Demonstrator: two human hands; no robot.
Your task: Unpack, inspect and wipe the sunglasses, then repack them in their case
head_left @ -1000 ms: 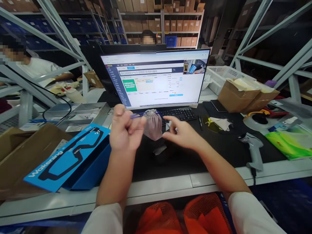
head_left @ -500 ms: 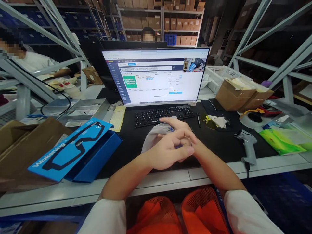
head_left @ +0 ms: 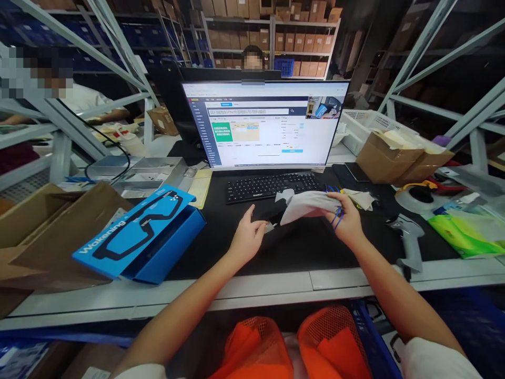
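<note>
A soft grey drawstring pouch (head_left: pixel 310 206) with blue cords is held over the black mat by my right hand (head_left: pixel 347 218); its fingers are closed at the corded end. My left hand (head_left: pixel 248 237) pinches the pale end of a dark, thin item (head_left: pixel 278 218) that reaches toward the pouch's other end. I cannot tell its kind, and part of it is hidden. A blue box (head_left: pixel 138 231) marked "Wakening", with a glasses-frame outline, stands tilted left of my left hand.
The keyboard (head_left: pixel 272 187) and monitor (head_left: pixel 260 131) are beyond my hands. To the right lie a barcode scanner (head_left: pixel 408 239), a tape roll (head_left: pixel 414 199) and a green packet (head_left: pixel 461 234). A brown carton (head_left: pixel 67 242) stands at left. Co-workers are behind the monitor and at far left.
My hands, crossed over the pouch before, are now apart. My right hand has carried the pouch up and right; a dark item now shows between it and my left hand. The view has shifted slightly.
</note>
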